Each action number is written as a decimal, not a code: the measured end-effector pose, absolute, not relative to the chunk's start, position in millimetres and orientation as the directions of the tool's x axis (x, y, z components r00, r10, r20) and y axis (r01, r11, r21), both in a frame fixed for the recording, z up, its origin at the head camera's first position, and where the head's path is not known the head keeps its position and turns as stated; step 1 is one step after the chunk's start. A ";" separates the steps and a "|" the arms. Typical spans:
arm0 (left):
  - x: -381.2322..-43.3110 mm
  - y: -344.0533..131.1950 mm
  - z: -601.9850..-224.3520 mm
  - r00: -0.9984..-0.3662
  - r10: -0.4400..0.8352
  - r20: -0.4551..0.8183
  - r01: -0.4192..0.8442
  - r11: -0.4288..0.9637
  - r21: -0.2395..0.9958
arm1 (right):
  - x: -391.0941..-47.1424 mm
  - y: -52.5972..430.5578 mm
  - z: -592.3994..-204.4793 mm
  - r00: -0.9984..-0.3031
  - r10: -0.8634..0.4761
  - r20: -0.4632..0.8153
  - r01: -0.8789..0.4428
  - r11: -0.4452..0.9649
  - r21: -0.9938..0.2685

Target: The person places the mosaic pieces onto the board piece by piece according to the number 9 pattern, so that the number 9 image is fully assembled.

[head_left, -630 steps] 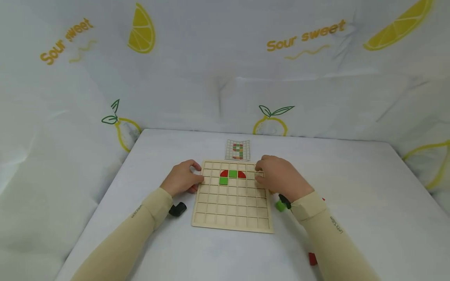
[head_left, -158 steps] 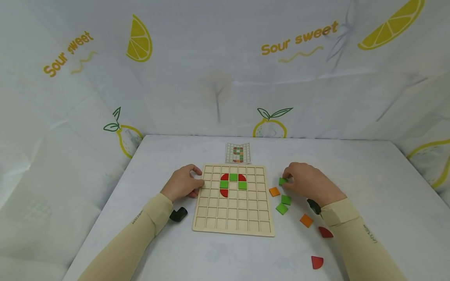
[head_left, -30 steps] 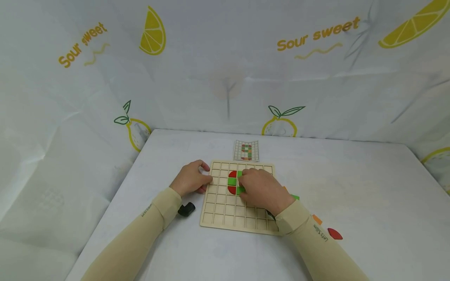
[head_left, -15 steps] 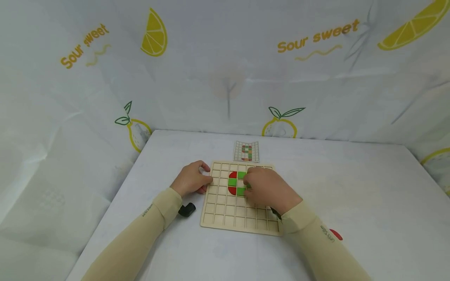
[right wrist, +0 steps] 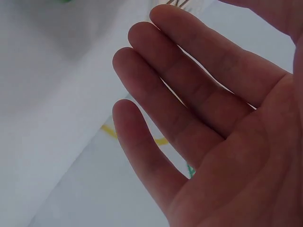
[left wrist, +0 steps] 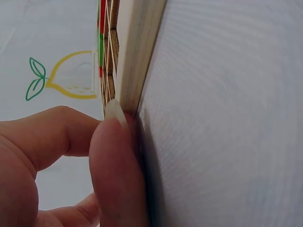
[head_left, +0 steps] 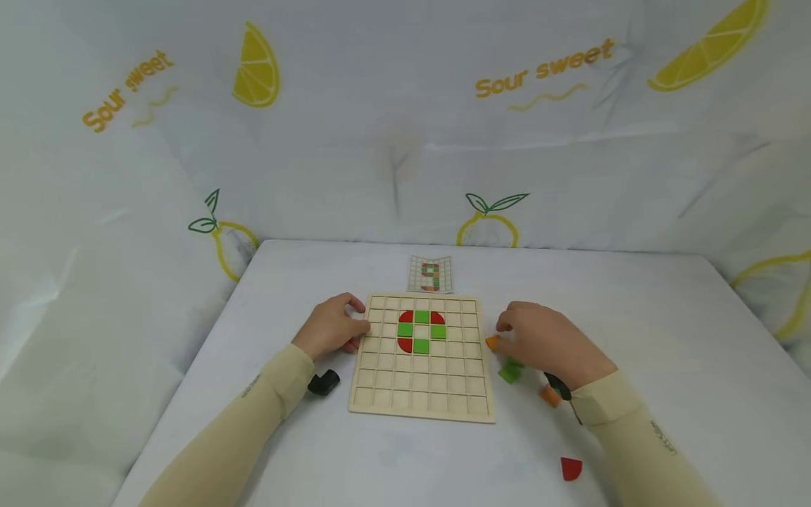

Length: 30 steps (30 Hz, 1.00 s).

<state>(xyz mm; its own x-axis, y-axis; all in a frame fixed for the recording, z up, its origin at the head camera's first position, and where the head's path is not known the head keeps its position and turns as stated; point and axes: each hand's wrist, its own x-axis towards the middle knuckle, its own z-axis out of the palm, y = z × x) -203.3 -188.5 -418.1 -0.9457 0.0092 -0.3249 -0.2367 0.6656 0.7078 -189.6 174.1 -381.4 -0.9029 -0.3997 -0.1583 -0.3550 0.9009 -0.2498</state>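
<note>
A square wooden grid board (head_left: 393,403) lies flat on the table. Set in its upper cells are red quarter-round tiles and green square tiles (head_left: 421,346), around one bare cell. My left hand (head_left: 329,324) rests at the board's left edge; in the left wrist view the thumb (left wrist: 116,170) touches the board's side (left wrist: 137,61). Right of the board, my right hand (head_left: 548,345) reaches to an orange square tile (head_left: 491,343), its thumb by the tile. In the right wrist view its fingers (right wrist: 161,94) are nearly straight, with no tile seen among them.
A printed pattern card (head_left: 430,274) lies behind the board. Loose green tiles (head_left: 509,373), another orange tile (head_left: 550,396) and a red quarter-round tile (head_left: 571,468) lie on the right. Black devices sit under both wrists, the left one (head_left: 324,382) plainly seen.
My right hand has moved from over the board to its right side. A green tile now sits in the third row, absent 5.3 s ago. My left hand stays at the edge.
</note>
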 end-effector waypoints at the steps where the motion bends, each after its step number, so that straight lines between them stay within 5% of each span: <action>1: -203.1 -189.7 -417.9 -0.946 0.008 -0.325 -0.238 0.664 0.709 | -189.0 178.1 -381.7 -0.905 -0.390 -0.167 -0.343 0.904 -0.253; 30: -204.0 -187.6 -420.5 -0.944 -0.002 -0.330 -0.254 0.643 0.723 | -197.6 180.7 -397.9 -0.884 -0.430 -0.185 -0.370 0.884 -0.287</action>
